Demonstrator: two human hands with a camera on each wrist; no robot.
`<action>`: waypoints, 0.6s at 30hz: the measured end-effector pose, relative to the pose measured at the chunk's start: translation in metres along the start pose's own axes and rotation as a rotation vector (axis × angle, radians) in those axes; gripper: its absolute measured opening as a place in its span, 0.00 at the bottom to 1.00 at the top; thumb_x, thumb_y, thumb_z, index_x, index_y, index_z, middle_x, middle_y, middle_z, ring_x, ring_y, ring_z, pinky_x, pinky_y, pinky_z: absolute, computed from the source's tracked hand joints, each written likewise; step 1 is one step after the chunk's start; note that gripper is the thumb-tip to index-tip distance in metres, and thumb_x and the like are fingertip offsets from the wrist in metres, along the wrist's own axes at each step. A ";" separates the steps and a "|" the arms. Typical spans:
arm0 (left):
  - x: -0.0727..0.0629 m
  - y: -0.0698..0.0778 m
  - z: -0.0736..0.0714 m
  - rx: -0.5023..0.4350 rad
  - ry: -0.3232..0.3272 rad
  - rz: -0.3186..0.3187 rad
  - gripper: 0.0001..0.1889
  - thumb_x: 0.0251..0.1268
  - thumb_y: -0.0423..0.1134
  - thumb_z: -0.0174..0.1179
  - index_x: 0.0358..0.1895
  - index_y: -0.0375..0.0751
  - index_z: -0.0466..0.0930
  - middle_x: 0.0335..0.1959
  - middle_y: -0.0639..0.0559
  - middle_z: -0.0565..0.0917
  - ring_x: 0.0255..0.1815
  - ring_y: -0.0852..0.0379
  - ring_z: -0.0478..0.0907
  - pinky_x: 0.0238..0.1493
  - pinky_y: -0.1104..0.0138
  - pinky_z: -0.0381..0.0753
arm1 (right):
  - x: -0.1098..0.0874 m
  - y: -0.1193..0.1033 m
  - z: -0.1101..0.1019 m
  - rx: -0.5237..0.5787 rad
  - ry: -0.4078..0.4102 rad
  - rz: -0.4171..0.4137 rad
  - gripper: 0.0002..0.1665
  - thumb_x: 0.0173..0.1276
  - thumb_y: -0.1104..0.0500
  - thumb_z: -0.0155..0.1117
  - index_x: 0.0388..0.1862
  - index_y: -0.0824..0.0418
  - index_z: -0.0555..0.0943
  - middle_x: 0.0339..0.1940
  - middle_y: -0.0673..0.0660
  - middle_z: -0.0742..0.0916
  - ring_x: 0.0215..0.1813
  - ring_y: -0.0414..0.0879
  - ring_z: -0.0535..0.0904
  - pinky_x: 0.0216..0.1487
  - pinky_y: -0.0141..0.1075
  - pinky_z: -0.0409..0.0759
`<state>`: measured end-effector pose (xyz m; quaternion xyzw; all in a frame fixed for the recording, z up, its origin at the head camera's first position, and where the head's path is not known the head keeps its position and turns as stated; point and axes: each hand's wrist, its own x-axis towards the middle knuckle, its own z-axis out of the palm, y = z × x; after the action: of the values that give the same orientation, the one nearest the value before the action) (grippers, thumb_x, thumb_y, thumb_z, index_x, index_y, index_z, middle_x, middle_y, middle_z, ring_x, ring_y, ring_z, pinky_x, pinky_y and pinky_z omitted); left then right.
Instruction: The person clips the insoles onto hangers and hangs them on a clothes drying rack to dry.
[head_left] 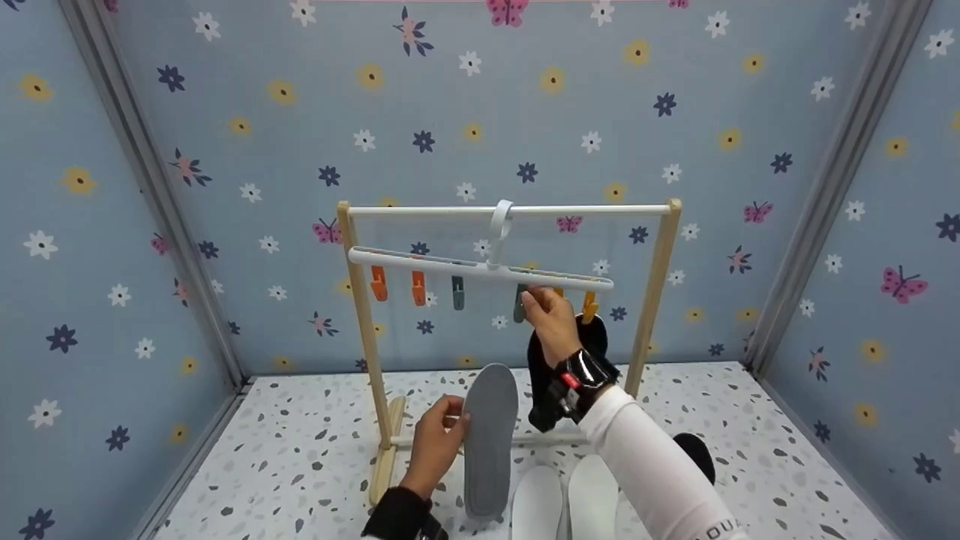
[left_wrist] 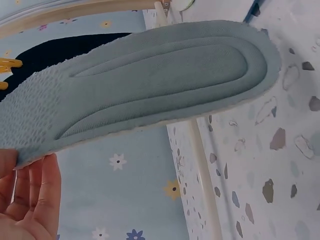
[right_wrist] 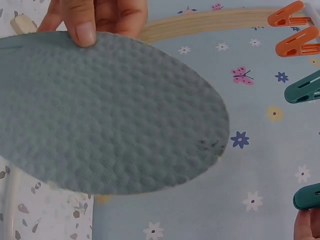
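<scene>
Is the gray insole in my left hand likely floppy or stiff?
Probably fairly stiff: the gray insole looks nearly flat though your left hand pinches just one edge. Likely light, being thin. Its dimpled surface may resist slipping.

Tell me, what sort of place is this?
Probably a small booth or staged corner: blue, flower-patterned walls stand on three sides, straight grey metal strips line their corners, and a white-barred rack with pale wooden posts stands on a speckled white surface.
</scene>
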<state>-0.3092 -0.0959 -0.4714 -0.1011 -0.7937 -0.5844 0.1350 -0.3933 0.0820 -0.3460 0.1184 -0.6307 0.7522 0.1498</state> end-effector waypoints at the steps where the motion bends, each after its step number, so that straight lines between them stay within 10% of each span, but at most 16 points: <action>1: 0.002 0.000 0.002 -0.008 0.009 -0.004 0.07 0.67 0.32 0.55 0.46 0.38 0.77 0.41 0.46 0.80 0.39 0.55 0.77 0.37 0.66 0.78 | 0.000 0.000 0.000 0.003 0.011 0.001 0.20 0.71 0.67 0.53 0.56 0.79 0.71 0.53 0.72 0.79 0.49 0.47 0.75 0.57 0.46 0.73; 18: 0.030 0.015 0.015 0.011 0.084 0.067 0.07 0.66 0.31 0.56 0.44 0.37 0.79 0.39 0.46 0.81 0.36 0.54 0.77 0.39 0.64 0.77 | -0.001 -0.005 0.007 0.074 0.143 0.094 0.18 0.67 0.67 0.58 0.54 0.74 0.77 0.49 0.61 0.83 0.43 0.43 0.78 0.52 0.45 0.78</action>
<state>-0.3339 -0.0772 -0.4520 -0.1023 -0.7868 -0.5789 0.1880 -0.3909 0.0754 -0.3401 0.0401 -0.5950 0.7877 0.1545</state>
